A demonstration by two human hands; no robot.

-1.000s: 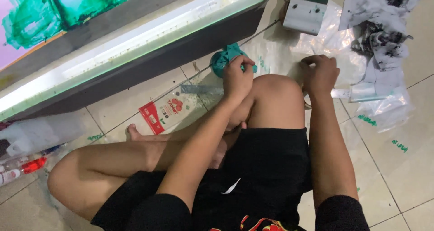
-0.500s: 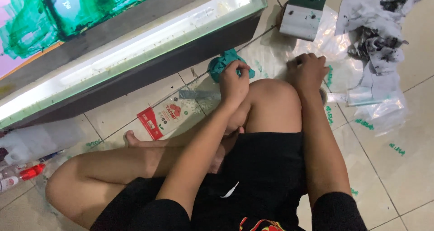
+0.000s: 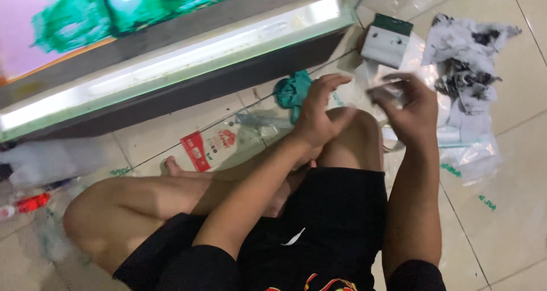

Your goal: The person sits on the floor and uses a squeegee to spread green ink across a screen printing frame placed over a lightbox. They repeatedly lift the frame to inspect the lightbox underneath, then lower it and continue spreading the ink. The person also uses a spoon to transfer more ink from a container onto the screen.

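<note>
Holding a small grey piece [image 3: 386,91] up over the raised knee [image 3: 353,134], the right hand [image 3: 410,111] pinches it between thumb and fingers [image 3: 399,80]; the piece is blurred, so I cannot tell what kind of thing it is. The left hand [image 3: 316,117] is beside it, a little apart, with fingers [image 3: 336,81] spread and empty, the palm turned toward the piece.

To do this step well, I think the pinch needs to stay firm but light, and the left fingers should come to the free end of the piece, so that both hands share it. Keeping the wrists close over the knee gives a steady place to work.

Beyond the left fingers a teal cloth [image 3: 292,91] lies on the tiled floor [image 3: 513,211], and past it a long lit panel [image 3: 171,74] runs across. Beyond the right fingers stands a small white and green box [image 3: 387,40]; to the right of them is a heap of stained rags [image 3: 464,57] and clear plastic bags [image 3: 473,154]. Under the left arm lies a red and white packet [image 3: 208,148].

The knee itself stands a bit in the way, and the loose plastic could be slippery if the piece falls there.
</note>
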